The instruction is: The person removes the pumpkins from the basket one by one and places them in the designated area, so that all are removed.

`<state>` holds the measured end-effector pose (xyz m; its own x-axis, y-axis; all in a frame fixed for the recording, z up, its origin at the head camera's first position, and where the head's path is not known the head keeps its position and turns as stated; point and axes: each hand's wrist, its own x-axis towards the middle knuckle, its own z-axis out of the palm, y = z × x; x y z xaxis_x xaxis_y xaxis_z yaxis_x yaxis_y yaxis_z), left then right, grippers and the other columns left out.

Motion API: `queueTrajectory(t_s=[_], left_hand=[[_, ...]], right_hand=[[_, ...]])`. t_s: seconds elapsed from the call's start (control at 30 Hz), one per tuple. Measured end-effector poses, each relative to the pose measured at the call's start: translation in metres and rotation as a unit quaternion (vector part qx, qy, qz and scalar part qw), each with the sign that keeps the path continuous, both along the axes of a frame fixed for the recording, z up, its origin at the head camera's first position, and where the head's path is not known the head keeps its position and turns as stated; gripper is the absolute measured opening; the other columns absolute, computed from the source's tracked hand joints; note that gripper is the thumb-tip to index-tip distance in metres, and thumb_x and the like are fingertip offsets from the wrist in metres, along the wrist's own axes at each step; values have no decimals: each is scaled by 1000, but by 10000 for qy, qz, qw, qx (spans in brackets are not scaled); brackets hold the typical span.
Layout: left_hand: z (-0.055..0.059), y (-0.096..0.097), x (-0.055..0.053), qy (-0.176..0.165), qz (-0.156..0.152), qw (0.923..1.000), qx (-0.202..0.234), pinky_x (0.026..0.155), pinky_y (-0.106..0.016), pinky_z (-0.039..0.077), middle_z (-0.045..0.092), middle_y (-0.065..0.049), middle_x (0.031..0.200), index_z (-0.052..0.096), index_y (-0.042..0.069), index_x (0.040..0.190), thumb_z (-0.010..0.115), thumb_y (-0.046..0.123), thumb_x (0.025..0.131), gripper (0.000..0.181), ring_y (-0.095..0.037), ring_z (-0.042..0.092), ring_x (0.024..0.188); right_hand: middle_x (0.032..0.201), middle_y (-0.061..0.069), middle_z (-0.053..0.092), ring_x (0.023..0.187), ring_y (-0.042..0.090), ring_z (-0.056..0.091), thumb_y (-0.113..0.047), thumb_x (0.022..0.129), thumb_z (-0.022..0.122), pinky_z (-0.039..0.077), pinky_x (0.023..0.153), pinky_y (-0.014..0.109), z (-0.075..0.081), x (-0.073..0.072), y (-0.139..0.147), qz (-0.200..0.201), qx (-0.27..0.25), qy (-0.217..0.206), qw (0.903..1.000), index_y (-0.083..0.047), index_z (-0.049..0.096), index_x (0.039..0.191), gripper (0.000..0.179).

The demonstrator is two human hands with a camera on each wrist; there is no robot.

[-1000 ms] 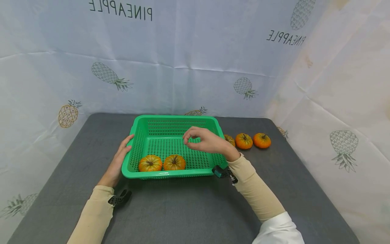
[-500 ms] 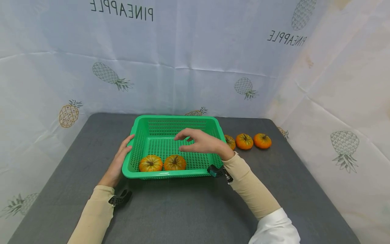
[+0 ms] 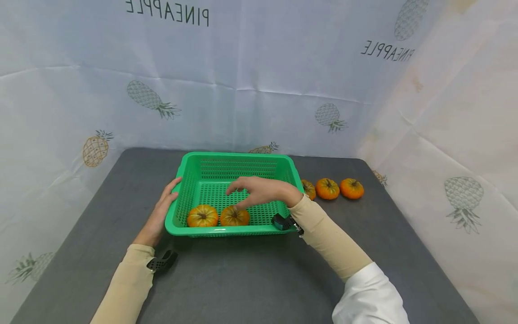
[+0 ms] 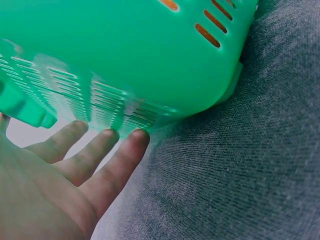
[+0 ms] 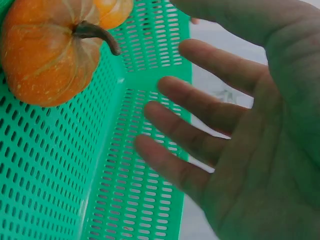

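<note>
Having come lower toward a pumpkin [image 3: 236, 218] inside the green basket [image 3: 230, 231], the right hand [image 3: 261, 191] is holding its fingers parted and empty, while the left hand [image 3: 158, 215] is resting straight fingers against the basket's side.

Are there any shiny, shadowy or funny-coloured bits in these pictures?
Head view: a soft shadow on the table below the near edge of the green basket; left wrist view: pale, shiny patches on the basket's side; right wrist view: the right hand looks dim and greenish, and the cloth behind it looks washed-out and whitish.
</note>
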<state>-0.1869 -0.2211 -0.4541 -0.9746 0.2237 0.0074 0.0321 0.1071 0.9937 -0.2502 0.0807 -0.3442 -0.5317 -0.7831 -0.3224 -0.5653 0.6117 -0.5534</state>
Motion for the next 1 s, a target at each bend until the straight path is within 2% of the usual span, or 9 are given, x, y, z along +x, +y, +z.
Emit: queueTrajectory(t_s=[0.17,0.37,0.47,0.63,0.83,1.0], left_hand=[[0,0,-2,-6,20,10000,-36,105,-37,35,-4,-5,171,7,39,163,27,52,110,59,-35,18,151],[0,0,-2,3,36,10000,-59,109,-47,32,-4,-4,171,8,39,163,27,52,110,59,-35,18,151],[0,0,-2,5,32,10000,-58,109,-47,33,-4,-4,171,7,39,163,27,52,110,59,-36,18,151],[0,0,-2,-8,23,10000,-40,108,-46,32,-4,-4,172,8,38,163,27,52,110,59,-35,18,151],[0,0,-2,9,-6,10000,4,107,-43,33,-4,-5,171,8,38,163,27,51,110,58,-36,19,150],[0,-1,-2,3,0,10000,11,107,-42,33,-3,-5,171,8,37,163,28,52,110,59,-36,19,151]], right_hand=[[156,5,43,139,26,45,-30,98,68,41,113,43,3,0,-7,255,763,-77,9967,-14,52,147,55],[157,4,41,141,24,43,-31,96,70,42,112,41,2,1,-16,440,1160,-18,9923,-15,48,150,61],[157,3,41,141,22,42,-31,96,70,42,111,40,1,2,-21,506,1363,17,9894,-18,48,151,60],[151,1,45,132,16,45,-32,97,68,45,106,35,-1,4,-29,653,1839,124,9807,-24,50,147,54],[141,2,51,112,13,53,-29,97,68,48,93,30,-2,5,-37,781,2015,-14,9764,-20,48,148,56],[137,3,52,110,13,51,-31,97,69,48,93,30,-1,6,-43,836,2125,66,9736,-18,47,148,58]])
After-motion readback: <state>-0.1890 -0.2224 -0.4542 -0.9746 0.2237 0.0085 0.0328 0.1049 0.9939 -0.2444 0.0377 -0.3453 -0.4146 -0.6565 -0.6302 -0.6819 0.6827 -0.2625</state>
